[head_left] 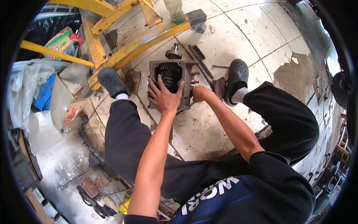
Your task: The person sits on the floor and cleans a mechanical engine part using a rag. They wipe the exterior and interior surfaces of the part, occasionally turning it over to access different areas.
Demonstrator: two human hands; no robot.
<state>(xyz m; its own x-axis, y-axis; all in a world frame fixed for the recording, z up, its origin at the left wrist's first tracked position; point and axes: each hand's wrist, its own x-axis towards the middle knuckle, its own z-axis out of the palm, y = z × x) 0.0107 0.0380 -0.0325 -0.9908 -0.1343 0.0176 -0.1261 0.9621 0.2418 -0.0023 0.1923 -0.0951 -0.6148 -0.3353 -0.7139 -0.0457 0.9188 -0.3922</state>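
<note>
A grey metal gearbox housing (188,71) stands on the tiled floor between my feet, its top opening showing dark toothed gears (169,70). My left hand (165,98) lies over the near part of that opening with its fingers spread across the rim and gears. At the housing's right side, just below some protruding rods, my right hand (200,93) is closed. Whatever sits in its fingers is hidden. A round metal flange (173,52) sticks out at the far end of the housing.
A yellow steel frame (141,40) crosses the floor at the far left, with a plastic bottle (174,11) by it. Dark metal bars (201,61) and a thin tool (220,66) lie right of the gearbox. Plastic bags (33,97) and loose parts crowd the left.
</note>
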